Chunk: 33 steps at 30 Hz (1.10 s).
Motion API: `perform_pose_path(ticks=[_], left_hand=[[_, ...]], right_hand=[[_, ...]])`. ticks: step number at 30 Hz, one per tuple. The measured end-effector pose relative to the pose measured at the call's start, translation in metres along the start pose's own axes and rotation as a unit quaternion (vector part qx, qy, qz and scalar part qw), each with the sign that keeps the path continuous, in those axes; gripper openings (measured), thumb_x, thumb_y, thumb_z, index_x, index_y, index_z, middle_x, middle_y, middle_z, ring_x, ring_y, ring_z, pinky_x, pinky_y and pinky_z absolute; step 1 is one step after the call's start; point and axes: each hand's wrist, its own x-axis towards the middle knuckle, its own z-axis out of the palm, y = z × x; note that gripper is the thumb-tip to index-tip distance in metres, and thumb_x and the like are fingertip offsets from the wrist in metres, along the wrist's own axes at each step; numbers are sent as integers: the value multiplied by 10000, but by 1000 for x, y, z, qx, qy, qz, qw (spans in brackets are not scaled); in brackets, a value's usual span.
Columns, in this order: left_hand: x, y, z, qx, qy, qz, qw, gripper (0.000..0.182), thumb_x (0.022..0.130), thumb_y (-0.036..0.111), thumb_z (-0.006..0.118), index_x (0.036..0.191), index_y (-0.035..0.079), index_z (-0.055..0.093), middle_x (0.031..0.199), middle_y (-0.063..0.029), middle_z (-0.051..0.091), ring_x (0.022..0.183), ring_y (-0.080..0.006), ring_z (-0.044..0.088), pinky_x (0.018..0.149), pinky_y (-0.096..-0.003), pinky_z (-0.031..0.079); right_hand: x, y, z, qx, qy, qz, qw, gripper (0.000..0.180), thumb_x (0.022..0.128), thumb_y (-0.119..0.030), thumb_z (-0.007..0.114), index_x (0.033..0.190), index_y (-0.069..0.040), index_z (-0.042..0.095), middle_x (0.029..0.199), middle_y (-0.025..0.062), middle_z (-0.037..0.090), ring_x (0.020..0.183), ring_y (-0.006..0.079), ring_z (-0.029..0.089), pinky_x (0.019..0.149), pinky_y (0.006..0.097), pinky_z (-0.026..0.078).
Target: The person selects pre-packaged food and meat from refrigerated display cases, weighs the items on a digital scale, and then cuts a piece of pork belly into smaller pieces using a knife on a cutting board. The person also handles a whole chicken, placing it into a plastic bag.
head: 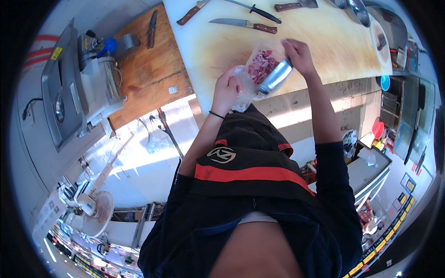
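Observation:
Pieces of raw red meat (pixel 261 66) lie within a thin clear plastic bag (pixel 247 83) near the front edge of the white cutting board (pixel 333 52). My left hand (pixel 226 89) grips the bag's gathered near side. My right hand (pixel 299 57) is closed at the far right side, on a shiny metal vessel (pixel 277 75) tilted against the meat. Blur hides the vessel's exact shape and whether those fingers also pinch the film. Beyond the bag lies a wooden-handled knife (pixel 243 24).
A second knife (pixel 191 14), a sharpening steel (pixel 259 11) and a cleaver (pixel 295 5) lie farther back. Metal bowls (pixel 358 12) stand at far right. Left, a wooden table (pixel 149 73) bears a dark knife (pixel 152 29) beside a metal machine (pixel 100 66). A fan (pixel 98 213) stands behind me.

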Motion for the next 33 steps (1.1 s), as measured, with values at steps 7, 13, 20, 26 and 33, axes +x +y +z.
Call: perform_pose_path(ticks=[7, 13, 20, 26, 33], left_hand=[[-41, -15, -3, 20, 11, -54, 998, 359, 987, 30, 338, 1322, 47, 467, 687, -69, 610, 506, -100, 550, 473, -244, 452], [-54, -7, -2, 30, -10, -81, 996, 394, 997, 41, 302, 1367, 52, 436, 836, -107, 673, 625, -121, 645, 538, -223, 516], [-70, -25, -23, 296, 26, -70, 952, 362, 917, 18, 398, 1268, 5, 484, 865, -159, 672, 694, -227, 672, 609, -343, 545], [-89, -63, -59, 269, 46, -77, 959, 173, 878, 52, 495, 1003, -37, 576, 850, -155, 657, 770, -223, 657, 712, -364, 524], [-115, -83, -62, -284, 75, -221, 930, 113, 945, 62, 483, 984, 64, 590, 949, -25, 598, 937, -151, 605, 821, -320, 531]], right_hand=[[-62, -5, -26, 89, 170, -31, 981, 388, 940, -123, 571, 580, 1, 494, 538, 13, 474, 530, 82, 422, 503, 278, 337], [-73, -4, -37, 214, 187, -68, 956, 377, 926, -73, 566, 575, -1, 447, 534, 9, 435, 517, 98, 376, 498, 282, 284], [-100, 9, -51, 67, 203, -134, 968, 410, 964, -149, 400, 566, -62, 359, 556, 40, 442, 547, 137, 409, 496, 318, 303], [-54, -34, 20, 261, 222, -216, 915, 455, 951, -261, 350, 567, -61, 492, 547, 40, 470, 524, 168, 415, 528, 339, 343], [41, -124, 310, -48, 129, -512, 848, 98, 679, -195, 702, 618, -143, 646, 569, -27, 539, 556, 141, 555, 557, 292, 469]])
